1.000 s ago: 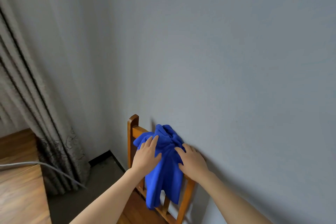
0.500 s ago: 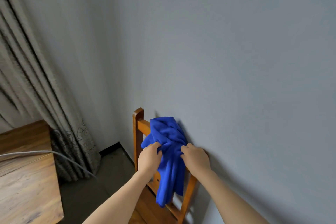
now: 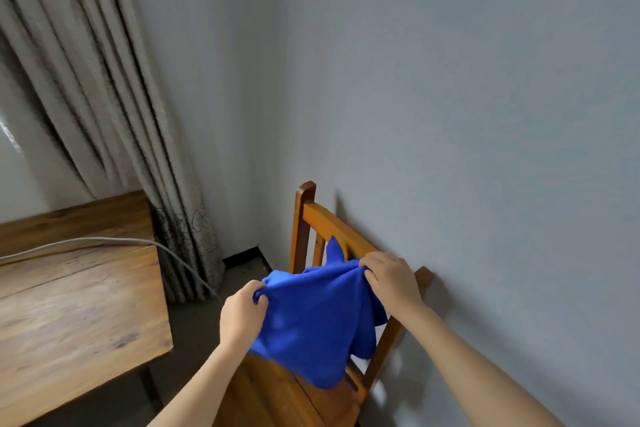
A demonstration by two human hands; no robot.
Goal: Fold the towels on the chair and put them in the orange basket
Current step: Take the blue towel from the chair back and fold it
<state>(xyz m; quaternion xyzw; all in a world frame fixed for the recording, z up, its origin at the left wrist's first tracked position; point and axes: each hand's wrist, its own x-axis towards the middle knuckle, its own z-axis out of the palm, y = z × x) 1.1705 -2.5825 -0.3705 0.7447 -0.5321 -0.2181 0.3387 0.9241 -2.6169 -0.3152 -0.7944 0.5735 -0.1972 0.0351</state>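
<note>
From the head camera, both hands grip a blue towel (image 3: 311, 319) spread above the wooden chair (image 3: 308, 218): the left hand (image 3: 242, 315) bunches one corner, the right hand (image 3: 391, 277) pinches the other. No writing is legible anywhere. A wooden table (image 3: 76, 305) carrying a grey cable (image 3: 104, 241) stands left, by beige curtains (image 3: 104, 97) and a grey wall (image 3: 450, 97).

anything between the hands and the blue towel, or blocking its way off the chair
Nothing visible. The left hand and right hand each grip a top corner of the blue towel, which hangs in front of the chair back. The orange basket is out of view, so that path can't be judged.
</note>
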